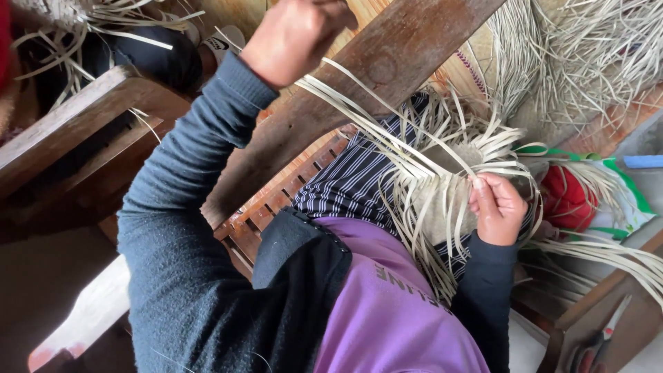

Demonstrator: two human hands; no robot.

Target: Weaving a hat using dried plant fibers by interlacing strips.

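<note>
The person works a half-woven piece of pale straw (445,186) that rests on the lap over a striped cloth (352,179), a little right of the middle of the view. The strips look thin, flat and very light, springy rather than limp, since the loose ends fan outward and hold their curve; they probably crease or split if bent sharply, and their smooth faces are likely to slip between fingertips, so they seem best taken flat between thumb and forefinger, close to the woven part where they are anchored. The right hand (496,207) sits at about three o'clock from the woven centre, touching it, fingers curled together and pinching a few strips against the edge of the weave. The left hand (295,34) is raised well apart, at about eleven o'clock from the weave, closed into a loose fist; a long band of strips (359,103) runs from the weave up toward it, and it appears to be drawing them taut, though the grip itself is hidden behind the knuckles. A broad wooden plank (324,117) crosses diagonally under that band. At two o'clock from the weave lies a heap of loose straw (587,62); at three o'clock, beyond the right hand, a red bundle sits in a green and white bag (621,200). Scissors (601,342) lie at five o'clock on a wooden ledge.
</note>
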